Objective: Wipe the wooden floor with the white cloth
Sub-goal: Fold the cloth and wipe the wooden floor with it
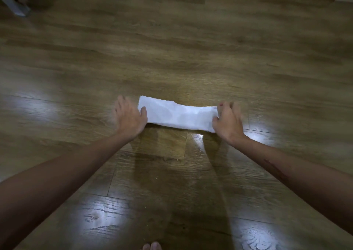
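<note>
Both forearms are seen bare from the elbow region down, with no sleeve, watch, ring or glove worn on the left hand or the right hand. A thin, dark, elongated mark is seen along the inner side of the right forearm. Bare toes are seen at the bottom edge, uncovered by any footwear.

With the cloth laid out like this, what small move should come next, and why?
Probably push forward. The white cloth lies folded in a strip on the wooden floor, with the left hand at one end and the right hand pinching the other, and unwiped boards lie ahead.
</note>
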